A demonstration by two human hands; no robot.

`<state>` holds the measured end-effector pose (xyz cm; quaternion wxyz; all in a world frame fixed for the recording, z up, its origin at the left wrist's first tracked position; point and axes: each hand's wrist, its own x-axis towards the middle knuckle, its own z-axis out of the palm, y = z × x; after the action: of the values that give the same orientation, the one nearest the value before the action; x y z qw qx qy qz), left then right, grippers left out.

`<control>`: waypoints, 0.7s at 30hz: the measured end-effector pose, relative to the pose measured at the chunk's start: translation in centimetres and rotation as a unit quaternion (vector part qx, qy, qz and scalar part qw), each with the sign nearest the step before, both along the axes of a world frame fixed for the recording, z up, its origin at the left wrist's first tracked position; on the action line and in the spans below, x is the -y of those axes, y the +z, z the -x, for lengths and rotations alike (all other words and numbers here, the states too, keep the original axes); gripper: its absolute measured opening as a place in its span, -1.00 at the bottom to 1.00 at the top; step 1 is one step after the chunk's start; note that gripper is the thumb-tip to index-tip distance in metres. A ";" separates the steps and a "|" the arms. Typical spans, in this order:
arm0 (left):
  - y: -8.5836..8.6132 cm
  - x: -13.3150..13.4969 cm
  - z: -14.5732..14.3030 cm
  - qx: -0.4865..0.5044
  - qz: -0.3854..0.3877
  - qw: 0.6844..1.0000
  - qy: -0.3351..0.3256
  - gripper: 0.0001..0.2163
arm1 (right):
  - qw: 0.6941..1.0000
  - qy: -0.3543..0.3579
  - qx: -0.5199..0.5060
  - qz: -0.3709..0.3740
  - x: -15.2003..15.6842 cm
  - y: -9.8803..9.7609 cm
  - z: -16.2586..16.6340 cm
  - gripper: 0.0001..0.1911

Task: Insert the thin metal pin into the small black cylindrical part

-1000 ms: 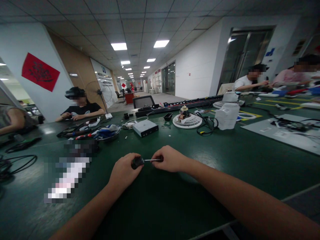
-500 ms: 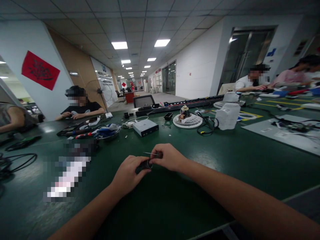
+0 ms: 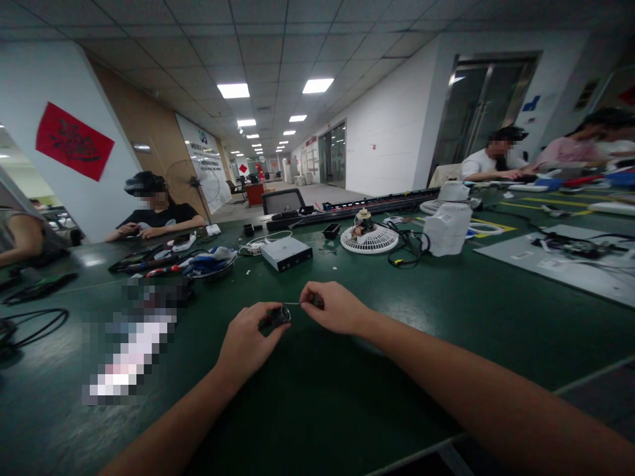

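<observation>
My left hand [image 3: 245, 340] grips a short dark cylinder [image 3: 282, 316] between thumb and fingers, its round, pale-rimmed end turned to the right. A thin metal rod-like tool [image 3: 292, 303] sticks out leftward from the closed fingers of my right hand [image 3: 335, 307]. Its tip is close to the cylinder's upper edge; whether they touch I cannot tell. The tool's rear end is mostly hidden inside my right palm. Both hands are just above the green tabletop [image 3: 317, 390].
Beyond my hands lie a silver-and-black drive box [image 3: 286, 252], a small black tray [image 3: 331, 231], and a white fan grille [image 3: 370, 241] carrying a motor. A white plastic housing [image 3: 448, 229] stands to the right. Tools, cables and a blurred-out bright patch occupy the left. Other people sit around the table.
My left hand has drawn slightly left with the cylinder, whose round end now faces me more. My right fingers have come off it, and the rod points level toward it.
</observation>
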<state>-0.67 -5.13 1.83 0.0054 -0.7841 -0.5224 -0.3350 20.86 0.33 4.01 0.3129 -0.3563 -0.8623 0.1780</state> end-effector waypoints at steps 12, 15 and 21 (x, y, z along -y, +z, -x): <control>0.0 0.2 0.2 -0.044 -0.004 0.999 -0.023 -0.73 | 0.993 0.024 0.104 -0.051 -0.1 0.5 -0.5 -0.86; 0.1 0.2 0.2 -0.044 0.001 0.999 -0.025 -0.73 | 0.995 0.047 0.089 -0.014 -0.2 0.4 -0.5 -0.86; 0.1 0.2 0.2 -0.046 0.006 0.998 -0.031 -0.74 | 0.995 0.041 0.090 0.018 -0.1 0.4 -0.4 -0.85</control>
<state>-0.91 -5.36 1.94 0.0137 -0.8146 -0.4988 -0.2955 21.26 0.38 4.43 0.2204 -0.3404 -0.8975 0.1732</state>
